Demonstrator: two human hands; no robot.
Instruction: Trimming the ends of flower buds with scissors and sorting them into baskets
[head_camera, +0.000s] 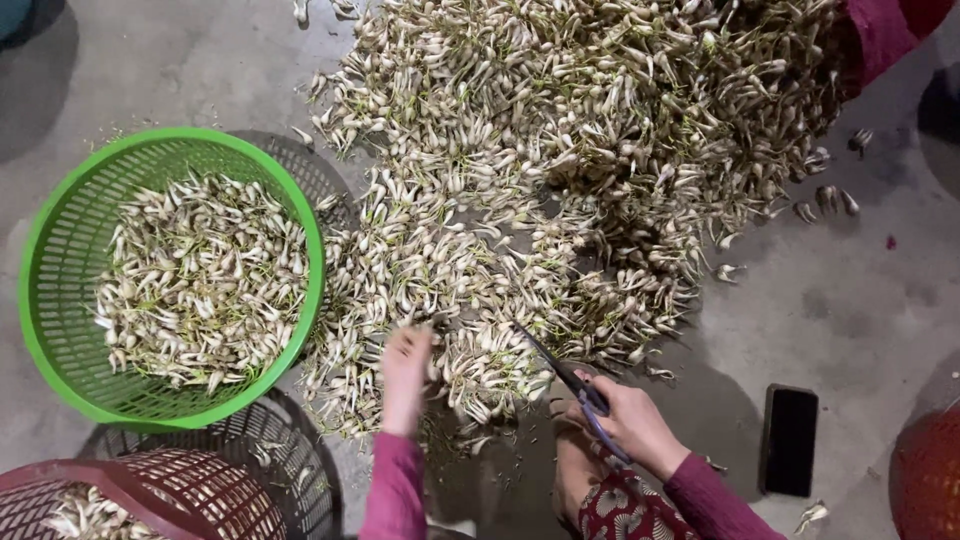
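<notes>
At the pile's (560, 170) near edge, left hand (405, 370) pinches bulbs (bare floor (850, 300) rightward); right hand (635, 425) grips scissors (570, 385)

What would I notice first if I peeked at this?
A huge heap of small white bulbs covers the grey floor. Left of it sits a bright green basket part-filled with more. Near the bottom, the right hand holds scissors while the left hand reaches into the heap.
</notes>
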